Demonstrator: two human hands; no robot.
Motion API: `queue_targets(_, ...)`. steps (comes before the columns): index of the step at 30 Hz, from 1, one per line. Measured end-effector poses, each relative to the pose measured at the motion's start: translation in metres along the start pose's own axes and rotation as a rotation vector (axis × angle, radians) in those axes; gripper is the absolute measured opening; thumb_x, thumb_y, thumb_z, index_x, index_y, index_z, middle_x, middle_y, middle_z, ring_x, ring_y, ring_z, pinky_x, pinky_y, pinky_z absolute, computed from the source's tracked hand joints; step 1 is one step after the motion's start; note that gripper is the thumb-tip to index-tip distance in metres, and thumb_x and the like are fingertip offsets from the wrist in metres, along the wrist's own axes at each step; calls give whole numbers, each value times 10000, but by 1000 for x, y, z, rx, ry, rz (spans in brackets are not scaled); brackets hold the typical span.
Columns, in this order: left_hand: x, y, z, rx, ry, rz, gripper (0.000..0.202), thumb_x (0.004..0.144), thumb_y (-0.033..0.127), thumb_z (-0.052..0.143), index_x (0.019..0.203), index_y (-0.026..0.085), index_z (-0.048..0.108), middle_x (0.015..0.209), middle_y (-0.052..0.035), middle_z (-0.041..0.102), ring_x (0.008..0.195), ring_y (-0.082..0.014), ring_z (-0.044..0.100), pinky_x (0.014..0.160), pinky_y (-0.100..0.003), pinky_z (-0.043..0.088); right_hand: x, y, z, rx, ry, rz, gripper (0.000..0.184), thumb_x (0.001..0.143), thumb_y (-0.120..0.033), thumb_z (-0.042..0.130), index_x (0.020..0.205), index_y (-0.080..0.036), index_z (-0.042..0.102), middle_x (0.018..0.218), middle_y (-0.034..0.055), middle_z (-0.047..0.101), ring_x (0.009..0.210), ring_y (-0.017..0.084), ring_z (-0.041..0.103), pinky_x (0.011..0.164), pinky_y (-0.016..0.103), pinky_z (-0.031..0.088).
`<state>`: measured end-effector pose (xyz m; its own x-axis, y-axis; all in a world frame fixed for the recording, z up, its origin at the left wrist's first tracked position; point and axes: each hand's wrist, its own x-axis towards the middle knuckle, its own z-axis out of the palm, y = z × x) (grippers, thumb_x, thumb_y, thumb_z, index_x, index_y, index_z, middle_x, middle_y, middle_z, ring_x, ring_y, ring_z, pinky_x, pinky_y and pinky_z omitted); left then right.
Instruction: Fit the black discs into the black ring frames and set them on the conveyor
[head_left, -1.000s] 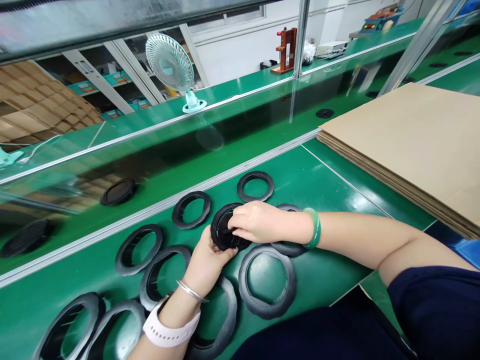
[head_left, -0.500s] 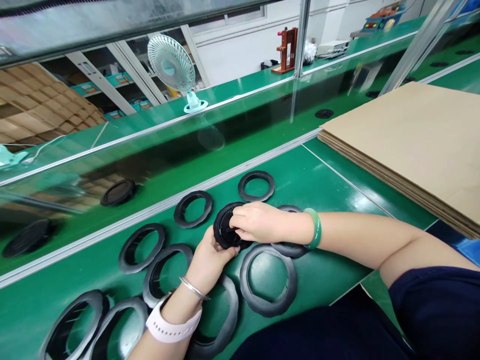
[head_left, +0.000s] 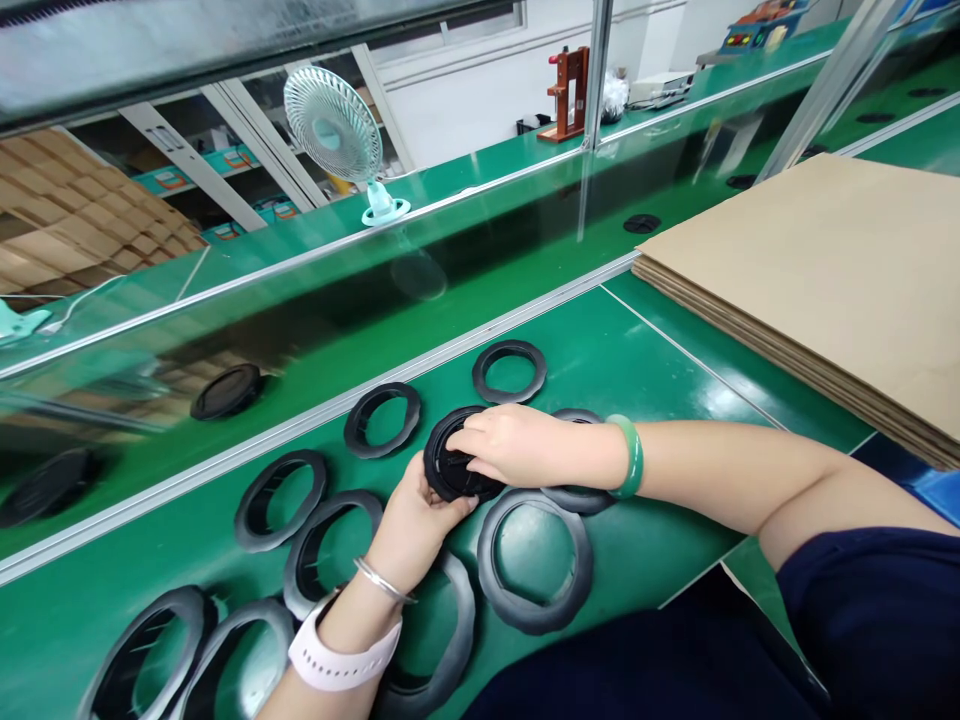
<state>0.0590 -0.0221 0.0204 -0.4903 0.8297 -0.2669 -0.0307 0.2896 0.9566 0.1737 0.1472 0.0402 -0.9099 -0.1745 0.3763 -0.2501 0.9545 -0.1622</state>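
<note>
A black round part (head_left: 442,458) with a ridged rim is held between my two hands, just above the green worktop. My left hand (head_left: 420,518) grips its near-left rim, thumb in front and fingers curled beneath. From the right, my right hand (head_left: 501,440) reaches over it with bent fingers pressed on the recessed middle; these fingers and the palm cover much of the part. A black ring (head_left: 534,560) lies right below my hands, and another ring (head_left: 581,498) is partly hidden under my right wrist. Further rings, such as one ring (head_left: 361,420), lie beyond my left hand.
Several more rings, among them a ring (head_left: 247,500), lie on the worktop (head_left: 585,345). Behind its metal rail (head_left: 525,302) runs a green belt bearing black round parts (head_left: 226,391). Flat cardboard sheets (head_left: 817,270) are stacked at right. A fan (head_left: 335,125) stands behind.
The fingers of my right hand have shifted slightly left across the middle of the black round part. My left hand keeps its hold. The whole view has moved a little.
</note>
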Motion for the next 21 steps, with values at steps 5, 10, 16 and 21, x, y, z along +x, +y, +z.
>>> queue_targets(5,0,3,2,-25,32,-1,739,565,290,878,1178,181,481,1145,-74,641,1038,-264,626,913,-371,524,2,-8,-1,-75,-78,12,163,962,-93,563,1117,-52,592,953,120,602,879,226,576,788,333,483)
queue_targets(10,-1,8,4,-4,41,-5,711,553,309,888,1125,175,487,1009,-57,675,921,-247,660,839,-350,547,5,-16,-10,-101,-149,81,208,952,-122,602,1135,-22,600,968,142,595,895,248,584,785,350,488)
queue_targets(16,-4,8,7,-22,44,0,730,558,300,891,1146,175,477,1002,-66,685,929,-248,669,841,-347,558,4,-16,-11,-97,-132,85,134,920,-109,626,1045,-62,637,917,110,587,858,228,566,767,332,478)
queue_targets(21,-2,6,4,-56,48,21,735,571,262,896,1158,168,466,1042,-80,678,960,-255,667,884,-372,556,2,-11,-11,-60,-16,57,155,946,-129,602,1079,-63,648,944,112,588,887,237,543,791,354,481)
